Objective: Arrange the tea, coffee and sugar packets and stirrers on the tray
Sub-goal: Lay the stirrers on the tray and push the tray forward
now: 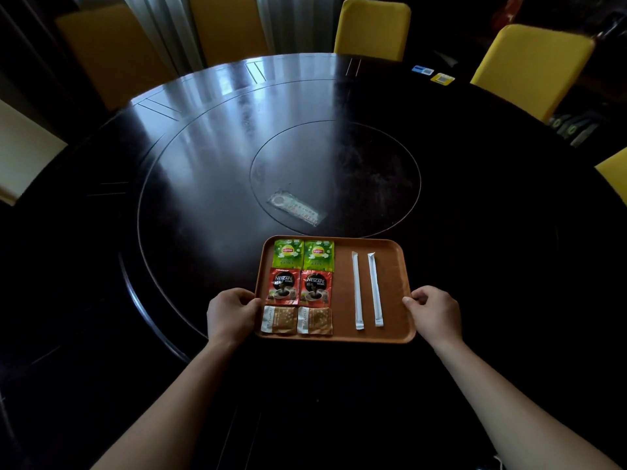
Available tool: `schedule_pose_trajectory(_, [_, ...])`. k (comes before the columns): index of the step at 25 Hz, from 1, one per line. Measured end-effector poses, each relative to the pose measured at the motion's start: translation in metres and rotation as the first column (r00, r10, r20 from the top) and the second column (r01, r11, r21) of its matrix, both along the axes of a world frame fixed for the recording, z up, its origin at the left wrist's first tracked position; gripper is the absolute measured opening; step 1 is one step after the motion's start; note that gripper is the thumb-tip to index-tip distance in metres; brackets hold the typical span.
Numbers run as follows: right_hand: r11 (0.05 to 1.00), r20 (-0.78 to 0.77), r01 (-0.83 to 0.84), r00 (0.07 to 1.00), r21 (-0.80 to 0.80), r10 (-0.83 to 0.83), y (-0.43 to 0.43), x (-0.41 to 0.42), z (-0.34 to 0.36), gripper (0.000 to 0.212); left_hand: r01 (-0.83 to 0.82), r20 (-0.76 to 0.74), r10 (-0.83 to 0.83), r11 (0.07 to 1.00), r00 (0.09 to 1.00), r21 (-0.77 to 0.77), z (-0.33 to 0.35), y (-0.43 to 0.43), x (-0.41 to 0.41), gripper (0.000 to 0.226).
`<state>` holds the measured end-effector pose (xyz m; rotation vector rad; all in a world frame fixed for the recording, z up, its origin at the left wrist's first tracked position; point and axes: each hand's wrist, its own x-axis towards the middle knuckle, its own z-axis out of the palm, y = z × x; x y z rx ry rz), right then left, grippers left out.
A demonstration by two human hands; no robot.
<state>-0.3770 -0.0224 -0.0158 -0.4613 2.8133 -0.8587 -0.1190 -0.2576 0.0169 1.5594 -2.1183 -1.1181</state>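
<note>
A brown tray (393, 269) lies on the dark round table. On its left half two green tea packets (287, 253) (318, 255) sit at the far end. Two red coffee packets (283, 286) (315, 288) lie below them. Two brown sugar packets (279, 320) (315, 321) are nearest me. Two white wrapped stirrers (357, 290) (375, 289) lie side by side lengthwise on the right half. My left hand (230, 313) grips the tray's left rim. My right hand (434, 312) grips its right rim.
The dark round table (203, 184) has an inset centre disc with a clear plastic sachet (297, 208) on it. Yellow chairs (373, 28) (532, 66) stand around the far side. Small blue and yellow cards (432, 74) lie at the far right edge.
</note>
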Motion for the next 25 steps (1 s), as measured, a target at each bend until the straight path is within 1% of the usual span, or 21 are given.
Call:
schedule_pose_trajectory(7, [1.000, 0.063, 0.027, 0.998, -0.010, -0.027, -0.037, -0.035, 0.012, 0.015, 0.026, 0.047, -0.024, 0.999, 0.999, -0.042, 0.002, -0.040, -0.041, 0.005])
schedule_pose_trajectory(12, [0.999, 0.035, 0.023, 0.999, 0.036, -0.024, -0.071, -0.072, 0.013, 0.012, 0.055, 0.068, -0.051, 0.997, 0.996, -0.053, -0.004, -0.071, -0.079, 0.006])
schedule_pose_trajectory(16, [0.999, 0.033, 0.016, 0.999, 0.046, -0.018, -0.089, -0.099, 0.005, 0.010, 0.076, 0.109, -0.065, 0.992, 0.992, -0.097, -0.013, -0.089, -0.103, 0.007])
schedule_pose_trajectory(19, [0.998, 0.001, 0.016, 1.000, 0.052, -0.016, -0.097, -0.107, -0.002, 0.010, 0.088, 0.139, -0.071, 0.989, 0.988, -0.122, -0.019, -0.095, -0.112, 0.008])
schedule_pose_trajectory(23, [0.999, -0.011, -0.016, 1.000, 0.052, 0.016, -0.098, -0.113, -0.008, 0.012, 0.097, 0.184, -0.063, 0.979, 0.981, -0.181, -0.025, -0.094, -0.114, 0.011])
schedule_pose_trajectory(25, [0.997, -0.003, -0.037, 0.999, 0.062, 0.037, -0.095, -0.115, -0.009, 0.018, 0.114, 0.186, -0.077, 0.973, 0.980, -0.200, -0.025, -0.093, -0.113, 0.013])
